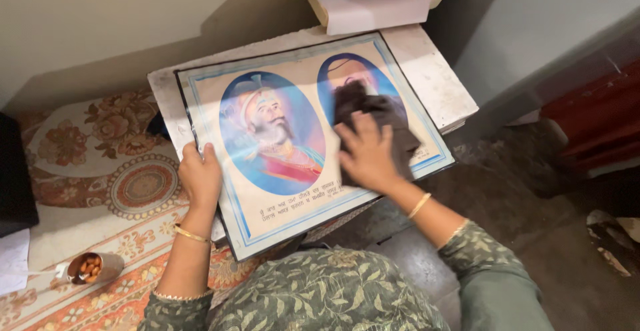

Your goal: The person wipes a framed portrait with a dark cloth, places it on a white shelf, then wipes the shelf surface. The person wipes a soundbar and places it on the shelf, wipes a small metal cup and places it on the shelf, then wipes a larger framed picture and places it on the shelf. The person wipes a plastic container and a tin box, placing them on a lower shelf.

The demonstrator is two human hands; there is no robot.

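A large framed picture [293, 191] with two oval portraits and a light blue border lies tilted across a white stone ledge [437, 81]. My left hand [198, 176] grips the frame's left edge, thumb on the glass. My right hand [365, 154] presses a dark grey cloth [377, 114] flat on the right portrait. Both wrists wear gold bangles and the sleeves are green with a leaf print.
A floral patterned cover [100, 171] spreads at the left, with a small cup of orange pieces [90, 268] on it. A white shelf [373, 4] juts out above the ledge. Bare grey floor [533, 204] and a dark red object [600, 121] lie at the right.
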